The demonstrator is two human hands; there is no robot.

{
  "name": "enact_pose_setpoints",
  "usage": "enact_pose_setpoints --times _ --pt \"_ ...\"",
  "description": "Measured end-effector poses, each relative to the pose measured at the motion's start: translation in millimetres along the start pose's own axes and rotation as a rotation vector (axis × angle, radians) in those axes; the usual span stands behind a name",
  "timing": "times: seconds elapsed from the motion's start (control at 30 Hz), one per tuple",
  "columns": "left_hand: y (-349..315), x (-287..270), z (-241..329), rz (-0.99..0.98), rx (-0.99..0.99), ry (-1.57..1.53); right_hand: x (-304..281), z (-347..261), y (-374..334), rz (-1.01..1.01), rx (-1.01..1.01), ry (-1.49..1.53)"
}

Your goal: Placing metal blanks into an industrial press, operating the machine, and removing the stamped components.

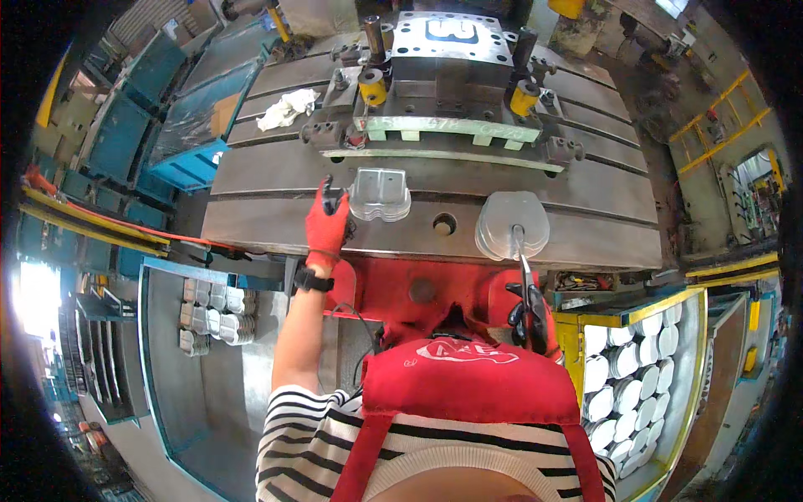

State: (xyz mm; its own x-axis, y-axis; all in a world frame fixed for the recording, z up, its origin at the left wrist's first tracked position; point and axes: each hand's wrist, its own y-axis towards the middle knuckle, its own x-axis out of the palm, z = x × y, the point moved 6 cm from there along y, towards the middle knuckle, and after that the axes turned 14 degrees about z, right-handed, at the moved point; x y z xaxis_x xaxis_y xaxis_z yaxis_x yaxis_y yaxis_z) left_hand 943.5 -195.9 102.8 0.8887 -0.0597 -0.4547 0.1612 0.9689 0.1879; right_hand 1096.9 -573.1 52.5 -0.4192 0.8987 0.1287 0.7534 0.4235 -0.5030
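Observation:
My left hand (327, 224), in a red glove with black on its fingers, is raised over the press table (276, 205), its fingers apart and empty. Just right of it sits a small stack of shaped metal pieces (381, 194). My right hand (535, 322), gloved in red and black, is closed around a long thin hand tool (525, 266) with a dark handle. The tool's tip rests on, or just over, a stack of flat rounded metal blanks (512, 219) near the table's front edge. Its exact contact is too small to tell.
A steel die (452, 100) with guide posts and yellow cylinders stands at the table's back. A white rag (288, 110) lies left of it. A blue-edged bin (171, 393) holds stacked shaped pieces; a yellow-edged bin (701, 335) holds many round blanks. The table has a round hole (444, 223).

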Motion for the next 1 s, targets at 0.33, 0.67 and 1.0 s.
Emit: enact_pose_setpoints --times 0.33,0.67,1.0 --pt "-69 47 23 -0.467 0.033 -0.215 17 -34 -22 -0.134 -0.083 -0.009" --pt "-74 89 84 -0.529 -0.195 -0.891 67 -71 -38 -0.391 -0.137 -0.026" --pt "-21 80 130 -0.610 -0.237 -1.308 142 -141 2 -0.388 -0.122 0.167"
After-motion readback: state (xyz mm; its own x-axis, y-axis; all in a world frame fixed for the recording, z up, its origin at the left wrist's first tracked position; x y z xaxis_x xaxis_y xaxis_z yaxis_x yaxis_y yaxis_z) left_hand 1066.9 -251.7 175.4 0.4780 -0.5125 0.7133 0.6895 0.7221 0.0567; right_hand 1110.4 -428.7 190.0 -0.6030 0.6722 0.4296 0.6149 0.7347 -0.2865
